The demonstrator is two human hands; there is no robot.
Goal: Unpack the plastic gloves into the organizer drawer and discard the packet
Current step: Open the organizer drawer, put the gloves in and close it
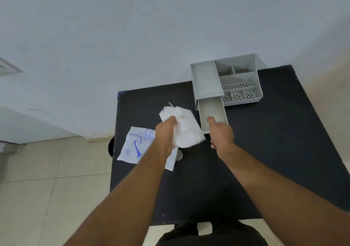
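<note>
A person stood at the near edge of a small square table with a black top [265, 151], and both bare arms reached forward over it. The left hand [165, 134] was closed around a thick bundle of thin white plastic gloves [186, 130]; the fingers were wrapped into the bundle, so it was held above the table top, and a loose strip of the same white plastic hung down under the wrist. The bundle was just to the left of the open drawer and did not yet lie in it. The right hand [221, 134] was at the front of the pulled-out grey plastic drawer [212, 111], with the thumb stretched into the drawer and the other fingers curled under the front edge; whether they really pressed on the drawer front I could not tell, because the hand covered that part. The drawer looked empty inside where it was visible. It belonged to a grey plastic desk organizer [238, 79] that stood at the far edge of the table, near the far right corner, with one long tray on top of the drawer and several smaller compartments on the right, some with a perforated floor. The flat white plastic packet with blue print of a hand and the words "DISPOSABLE POLYETHY" [132, 145] lay near the left edge of the table, partly hidden under the left forearm, and seemed to reach a little over that edge.
</note>
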